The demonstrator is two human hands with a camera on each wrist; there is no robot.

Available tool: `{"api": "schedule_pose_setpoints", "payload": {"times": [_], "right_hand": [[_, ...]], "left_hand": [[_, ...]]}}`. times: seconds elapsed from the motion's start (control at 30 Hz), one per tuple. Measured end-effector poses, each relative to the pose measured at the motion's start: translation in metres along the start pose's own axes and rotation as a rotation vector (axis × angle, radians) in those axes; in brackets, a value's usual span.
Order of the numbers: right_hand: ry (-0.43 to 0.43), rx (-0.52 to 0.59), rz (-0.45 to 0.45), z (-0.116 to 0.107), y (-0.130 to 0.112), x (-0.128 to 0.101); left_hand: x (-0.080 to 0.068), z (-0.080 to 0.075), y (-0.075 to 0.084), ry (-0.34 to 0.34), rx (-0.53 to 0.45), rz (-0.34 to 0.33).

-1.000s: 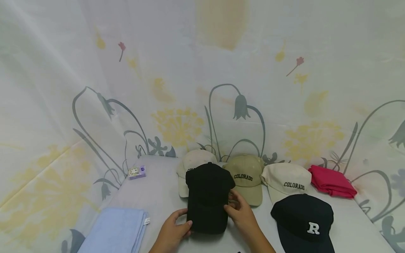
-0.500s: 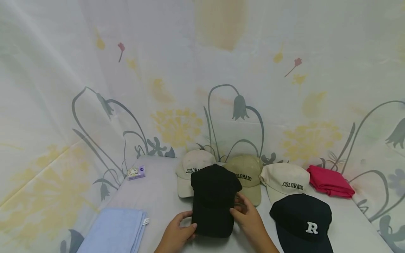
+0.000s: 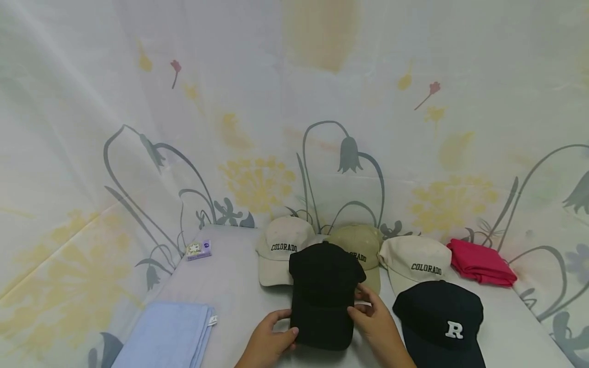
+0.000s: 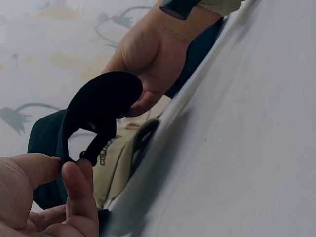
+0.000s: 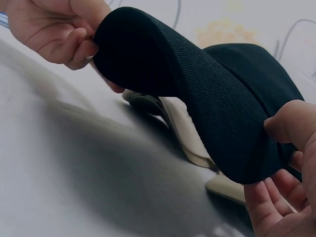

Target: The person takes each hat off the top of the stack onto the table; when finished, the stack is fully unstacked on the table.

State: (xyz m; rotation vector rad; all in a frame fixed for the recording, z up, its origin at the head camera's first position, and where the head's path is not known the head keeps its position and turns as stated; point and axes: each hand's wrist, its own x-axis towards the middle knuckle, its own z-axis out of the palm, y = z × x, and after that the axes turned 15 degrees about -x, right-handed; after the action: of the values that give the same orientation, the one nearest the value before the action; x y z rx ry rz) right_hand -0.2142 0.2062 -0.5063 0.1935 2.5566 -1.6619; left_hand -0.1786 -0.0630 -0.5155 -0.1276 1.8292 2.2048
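A plain black baseball cap (image 3: 324, 291) is held between both hands, its brim pointing toward me. My left hand (image 3: 271, 337) pinches the brim's left edge with thumb and fingers. On the other side my right hand (image 3: 377, 324) grips the right edge, thumb on top and fingers beneath. In the right wrist view the brim (image 5: 212, 108) curves above the white surface, with a shadow under it. Behind the held cap stand a cream COLORADO cap (image 3: 285, 250) and a khaki COLORADO cap (image 3: 363, 240), the khaki one partly hidden by it.
Right of the hands lie another cream COLORADO cap (image 3: 416, 258) and a dark cap with a white R (image 3: 442, 322). A folded red cloth (image 3: 482, 263) is at the back right. At left are a folded blue towel (image 3: 161, 332) and a small purple pack (image 3: 199, 250).
Both hands have carried the black cap to the right and slightly toward me. More of the left cream cap now shows, and more of the khaki cap is covered.
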Motion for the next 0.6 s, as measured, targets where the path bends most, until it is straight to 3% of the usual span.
{"api": "schedule_pose_setpoints", "payload": {"times": [0.27,0.6], "right_hand": [[-0.007,0.025,0.029,-0.016,0.003,-0.005],[0.01,-0.055,0.038,-0.033,0.018,-0.008]], "left_hand": [[0.001,0.015,-0.001,-0.004,0.019,-0.009],[0.003,0.03,-0.004,-0.022,0.032,-0.04]]}}
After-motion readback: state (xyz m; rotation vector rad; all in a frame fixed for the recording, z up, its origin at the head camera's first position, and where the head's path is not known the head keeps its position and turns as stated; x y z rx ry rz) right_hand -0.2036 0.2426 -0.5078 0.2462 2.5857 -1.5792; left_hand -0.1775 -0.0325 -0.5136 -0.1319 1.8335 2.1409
